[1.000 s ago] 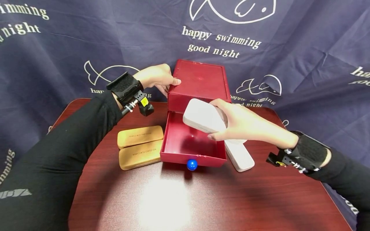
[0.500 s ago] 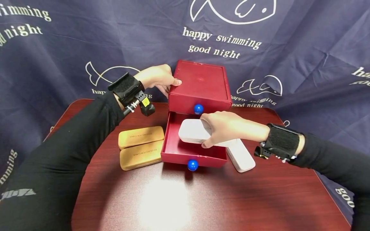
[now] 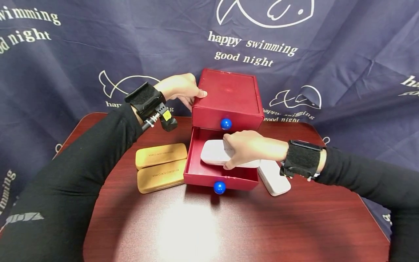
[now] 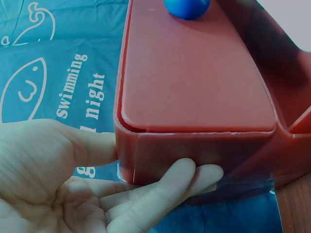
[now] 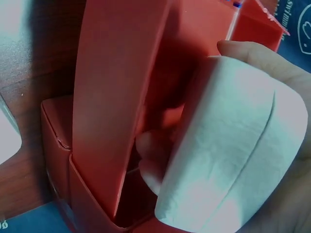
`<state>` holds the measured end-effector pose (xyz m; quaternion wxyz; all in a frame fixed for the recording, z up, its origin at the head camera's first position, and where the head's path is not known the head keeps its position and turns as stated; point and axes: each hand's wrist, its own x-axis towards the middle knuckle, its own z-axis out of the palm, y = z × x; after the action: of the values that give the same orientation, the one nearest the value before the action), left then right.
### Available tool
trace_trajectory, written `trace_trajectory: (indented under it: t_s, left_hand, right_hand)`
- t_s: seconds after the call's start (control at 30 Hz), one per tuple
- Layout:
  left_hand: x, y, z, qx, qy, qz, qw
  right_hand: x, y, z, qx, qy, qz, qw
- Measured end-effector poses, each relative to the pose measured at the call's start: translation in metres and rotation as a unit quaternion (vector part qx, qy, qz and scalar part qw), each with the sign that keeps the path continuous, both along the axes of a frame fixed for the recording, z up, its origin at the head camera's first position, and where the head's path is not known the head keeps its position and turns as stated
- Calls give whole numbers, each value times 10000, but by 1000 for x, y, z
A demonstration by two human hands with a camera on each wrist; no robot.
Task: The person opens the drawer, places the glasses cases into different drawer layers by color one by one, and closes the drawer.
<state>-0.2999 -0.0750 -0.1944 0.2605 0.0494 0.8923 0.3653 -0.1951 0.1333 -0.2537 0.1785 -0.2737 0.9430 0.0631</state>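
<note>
A red two-drawer box (image 3: pixel 229 91) with blue ball knobs stands at the back of the table. Its lower drawer (image 3: pixel 199 179) is pulled out; the upper one is closed. My left hand (image 3: pixel 181 87) holds the box's left top edge, thumb on top. Against the side wall lie its fingers (image 4: pixel 180 177). My right hand (image 3: pixel 245 147) grips a white glasses case (image 3: pixel 212 152) by its sides, lying crosswise within the drawer's outline in the head view. From the right wrist, the case's end (image 5: pixel 228 145) shows beside the drawer wall, some fingertips behind it.
Two yellow glasses cases (image 3: pixel 160 176) lie left of the drawer, one behind the other. Another white glasses case (image 3: pixel 275 178) lies on the table at the drawer's right. A dark blue printed cloth (image 3: pixel 163 43) hangs behind the wooden table (image 3: pixel 294 225).
My right hand has brought the white glasses case down into the drawer and levelled it, uncovering the upper knob. My left hand has stayed on the box.
</note>
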Motion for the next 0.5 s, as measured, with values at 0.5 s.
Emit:
trace_trajectory:
  t_s: [0.5]
  left_hand:
    - [-1, 0, 0, -56, 26, -53, 10000]
  right_hand:
    - [-11, -10, -6, 131, -63, 233, 9996]
